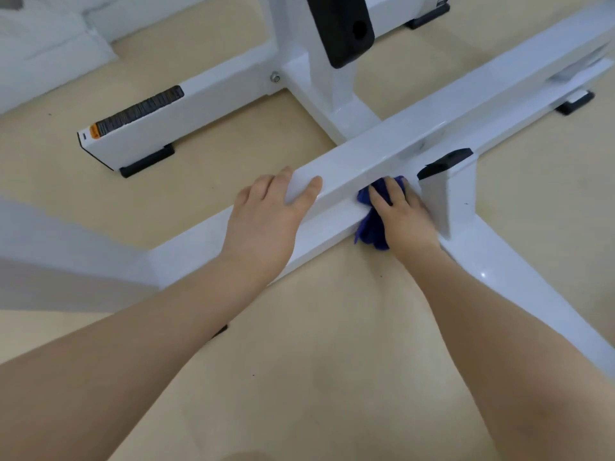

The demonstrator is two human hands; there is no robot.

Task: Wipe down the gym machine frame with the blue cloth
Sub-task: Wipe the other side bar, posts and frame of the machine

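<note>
From the head camera, a glossy white square-tube steel gym machine frame (376, 151) lies low across a pale beige floor (316, 344), its long beam running from near left to far right, where the picture edge cuts it off. The left hand (266, 214) grips the near-left part of the beam, thumb on the top face and fingers wrapped over the far edge, their tips hidden. Just to its right, the right hand (401, 211) presses a crumpled dark blue cloth (371, 224) against the beam's near side face; most of the cloth is covered by the hand. A black end cap (444, 163) sits just right of it. Far left, a black-and-orange warning label (136, 111) is too blurred to read.
</note>
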